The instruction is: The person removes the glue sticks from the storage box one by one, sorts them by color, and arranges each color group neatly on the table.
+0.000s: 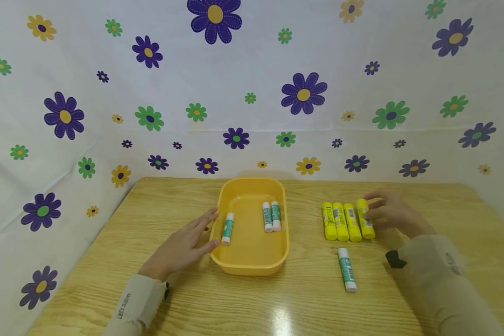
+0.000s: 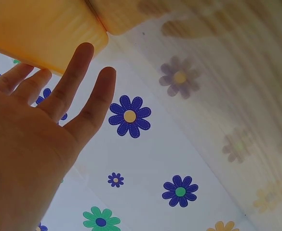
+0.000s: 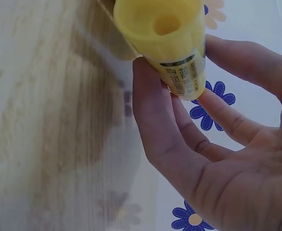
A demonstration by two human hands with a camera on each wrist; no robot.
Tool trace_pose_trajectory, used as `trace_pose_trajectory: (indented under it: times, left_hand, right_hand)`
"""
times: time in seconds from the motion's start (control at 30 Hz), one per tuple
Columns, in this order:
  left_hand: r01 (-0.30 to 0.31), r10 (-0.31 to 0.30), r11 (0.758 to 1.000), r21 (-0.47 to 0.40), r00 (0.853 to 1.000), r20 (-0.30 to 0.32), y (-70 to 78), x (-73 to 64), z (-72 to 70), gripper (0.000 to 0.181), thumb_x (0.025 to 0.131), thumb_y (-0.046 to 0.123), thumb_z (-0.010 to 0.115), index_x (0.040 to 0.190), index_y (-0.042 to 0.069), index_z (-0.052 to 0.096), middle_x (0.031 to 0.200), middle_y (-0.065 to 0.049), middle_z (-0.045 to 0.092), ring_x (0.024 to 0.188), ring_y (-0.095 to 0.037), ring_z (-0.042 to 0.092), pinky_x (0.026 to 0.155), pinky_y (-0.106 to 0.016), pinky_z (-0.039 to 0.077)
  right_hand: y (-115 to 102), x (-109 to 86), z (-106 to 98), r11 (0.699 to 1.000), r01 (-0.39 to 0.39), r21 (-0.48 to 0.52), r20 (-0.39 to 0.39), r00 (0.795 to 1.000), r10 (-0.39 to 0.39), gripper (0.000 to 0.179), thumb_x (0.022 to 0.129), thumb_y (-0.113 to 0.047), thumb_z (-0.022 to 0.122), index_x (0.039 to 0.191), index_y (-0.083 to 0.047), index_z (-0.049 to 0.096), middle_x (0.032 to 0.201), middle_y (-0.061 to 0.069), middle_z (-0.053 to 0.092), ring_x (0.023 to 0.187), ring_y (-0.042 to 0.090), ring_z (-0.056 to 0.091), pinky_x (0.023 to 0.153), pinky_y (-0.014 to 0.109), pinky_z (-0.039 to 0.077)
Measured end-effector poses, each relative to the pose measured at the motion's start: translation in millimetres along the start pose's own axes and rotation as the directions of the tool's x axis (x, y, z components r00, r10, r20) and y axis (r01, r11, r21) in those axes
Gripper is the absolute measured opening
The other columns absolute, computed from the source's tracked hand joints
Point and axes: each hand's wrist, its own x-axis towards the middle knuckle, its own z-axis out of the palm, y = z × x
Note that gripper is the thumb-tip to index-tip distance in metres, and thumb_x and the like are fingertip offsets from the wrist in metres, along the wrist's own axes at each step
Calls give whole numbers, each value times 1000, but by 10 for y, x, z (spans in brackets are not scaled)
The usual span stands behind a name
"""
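My left hand (image 1: 182, 245) lies along the left side of a yellow plastic tray (image 1: 252, 269), its straight fingers at the wall. In the left wrist view those spread fingers (image 2: 85, 103) reach up to the tray. Inside it are a green-and-white glue stick (image 1: 227, 228) at the left and two more glue sticks (image 1: 271, 216) side by side at the right. My right hand (image 1: 396, 214) pinches a yellow glue stick (image 1: 365, 219) at the right end of a row; the right wrist view shows thumb and fingers on either side of its barrel (image 3: 179, 72).
To the left of the pinched stick stand three yellow glue sticks (image 1: 341, 221) close together on the wooden table (image 1: 302, 298). Nearer the front lies a green-and-white glue stick (image 1: 346, 270). A flower-printed cloth (image 1: 260, 70) hangs behind the table and along its sides.
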Motion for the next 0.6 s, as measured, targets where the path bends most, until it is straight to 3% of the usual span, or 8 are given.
trace_pose_trajectory:
  times: [0.27,0.6]
  left_hand:
    - [2,-2,1000,-4,1000,4,8,-5,-14,70,103,43,56,159,10,32,167,-8,23,125,-34,58,103,-65,43]
    - [5,-5,1000,-3,1000,6,17,-11,-13,70,103,43,56,159,10,32,167,-7,22,125,-33,58,102,-65,44]
  right_hand:
    - [19,74,54,997,-29,-65,-34,999,27,66,93,-5,69,144,14,31,137,44,37,117,53,52,86,47,59]
    - [4,78,62,994,-16,-106,4,1000,17,65,94,-6,68,143,16,32,138,46,36,121,58,48,93,53,55]
